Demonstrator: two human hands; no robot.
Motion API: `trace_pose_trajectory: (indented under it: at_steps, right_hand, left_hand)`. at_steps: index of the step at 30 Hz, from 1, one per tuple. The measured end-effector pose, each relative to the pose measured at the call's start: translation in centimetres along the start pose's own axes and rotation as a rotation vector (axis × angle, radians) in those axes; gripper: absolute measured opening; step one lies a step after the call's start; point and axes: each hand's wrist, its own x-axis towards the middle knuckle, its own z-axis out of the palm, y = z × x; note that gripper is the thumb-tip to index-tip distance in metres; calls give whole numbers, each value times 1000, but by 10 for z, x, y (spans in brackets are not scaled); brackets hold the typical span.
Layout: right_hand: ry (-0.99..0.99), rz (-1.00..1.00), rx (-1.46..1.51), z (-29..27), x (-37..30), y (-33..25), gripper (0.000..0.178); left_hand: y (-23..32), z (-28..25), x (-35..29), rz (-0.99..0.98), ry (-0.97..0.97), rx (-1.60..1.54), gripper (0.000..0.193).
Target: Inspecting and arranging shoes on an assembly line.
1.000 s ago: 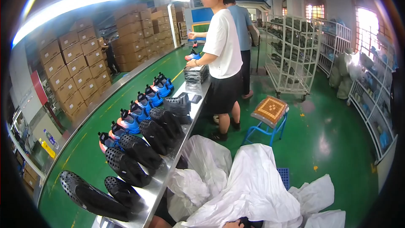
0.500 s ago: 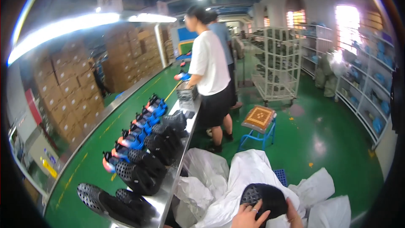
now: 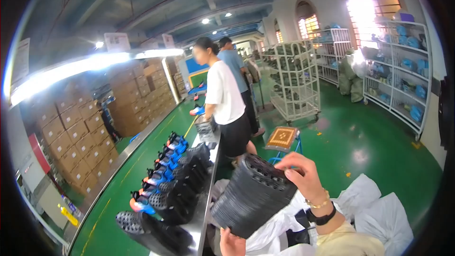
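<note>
Head view: with the right hand (image 3: 303,170) gripping and the left hand (image 3: 232,243) holding a black, ridged, rubbery-looking stack (image 3: 251,199), even end-to-end pressure should keep layers aligned.

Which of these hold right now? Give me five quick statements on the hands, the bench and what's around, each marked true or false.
1. The right hand is at the upper end of the black stack, the left hand at its lower end. True.
2. The right wrist is bare. False: it has a bracelet and a black band on it.
3. Blue and orange shoes stand in a row to the left of the metal bench. True.
4. The stool's legs are red. False: the stool has blue legs.
5. A person in a white top stands beside the bench. True.
</note>
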Motion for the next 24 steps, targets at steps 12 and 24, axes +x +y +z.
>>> trace_pose_trajectory:
  at_steps: [12,24]
  right_hand:
    - [-63,-194,271,178,21,-61,39]
    - [-232,334,263,219,-104,40,119]
  left_hand:
    - [72,-42,-9,192,-148,-68,44]
    - [78,-66,16,171,-206,-195,32]
